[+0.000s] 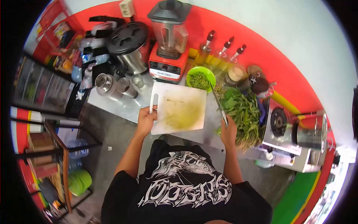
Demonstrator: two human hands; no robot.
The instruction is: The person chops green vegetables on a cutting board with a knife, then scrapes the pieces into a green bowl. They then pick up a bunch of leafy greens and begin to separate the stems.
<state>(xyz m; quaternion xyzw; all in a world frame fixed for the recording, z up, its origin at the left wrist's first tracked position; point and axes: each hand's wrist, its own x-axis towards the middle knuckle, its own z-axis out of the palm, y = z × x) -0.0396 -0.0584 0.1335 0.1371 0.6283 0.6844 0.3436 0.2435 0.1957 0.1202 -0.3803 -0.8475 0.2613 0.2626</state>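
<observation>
My left hand [146, 118] grips the handle side of a white cutting board [160, 128], its fingers passing through the handle slot. Greenish-yellow stains and small green bits mark the board's surface. In my right hand [228, 130] is a knife [219, 102], its blade pointing away from me toward a bright green bowl [212, 74]. Chopped greens [199, 80] fill the bowl, just beyond the board's far right corner. A large heap of leafy greens with stems [244, 115] lies right beside my right hand.
A red blender [167, 61] stands behind the board, with a steel pot with black lid [130, 48] to its left. Pourer bottles [203, 54] line the wall. At the right are a gas stove [278, 121] and a metal pot [311, 134]. Glasses [126, 87] stand at the left.
</observation>
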